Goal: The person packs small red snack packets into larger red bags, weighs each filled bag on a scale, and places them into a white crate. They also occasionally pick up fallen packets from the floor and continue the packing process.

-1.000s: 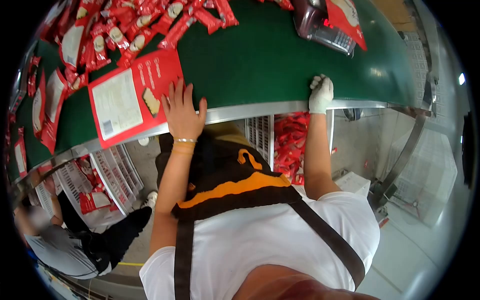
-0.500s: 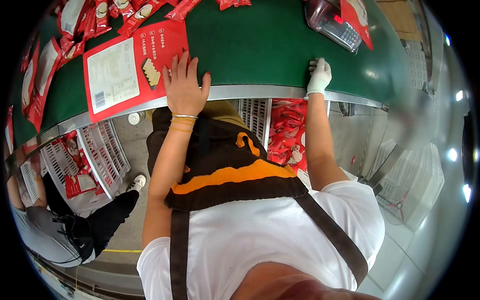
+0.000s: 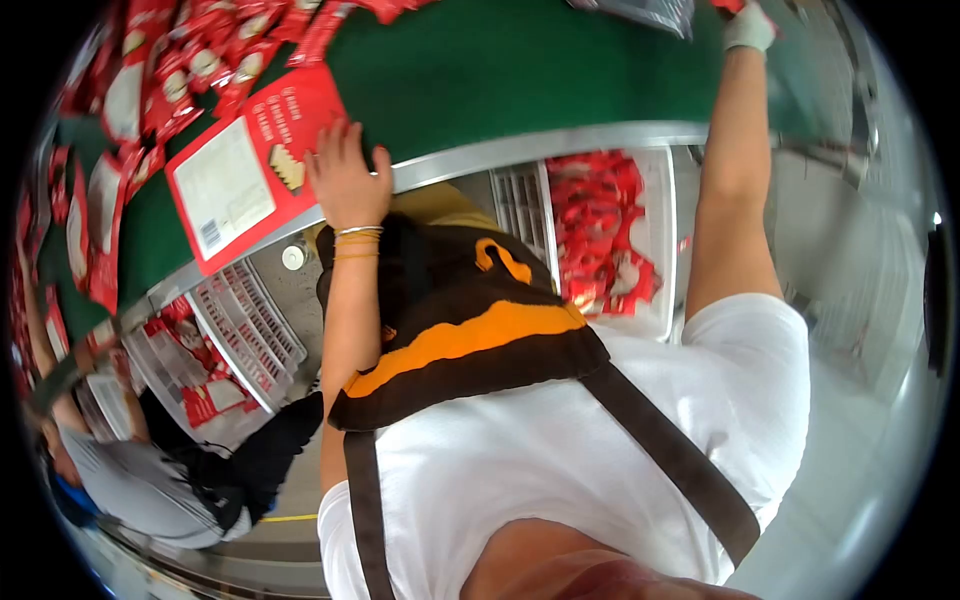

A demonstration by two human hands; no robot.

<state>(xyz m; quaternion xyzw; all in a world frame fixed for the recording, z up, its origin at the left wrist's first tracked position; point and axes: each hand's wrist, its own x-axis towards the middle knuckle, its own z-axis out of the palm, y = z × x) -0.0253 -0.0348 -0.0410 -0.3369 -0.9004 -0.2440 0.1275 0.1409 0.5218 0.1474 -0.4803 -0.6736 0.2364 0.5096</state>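
My left hand lies flat with fingers spread on the right edge of a large red pouch. The pouch has a white label panel and a barcode, and rests on the green work surface at its metal edge. Far off at the upper right, my right hand, in a white glove, is closed on a red pouch, mostly cut off by the frame. Left of that hand is the clear-covered scale, also partly out of view.
Small red packets are heaped at the upper left. Below the surface stand a white crate of red packets and another white crate at left. A co-worker sits at lower left. A round white object is on the floor.
My right hand has moved from the metal edge up and outward to the red pouch by the scale. My left hand stays on the large pouch. The view has shifted and blurred.
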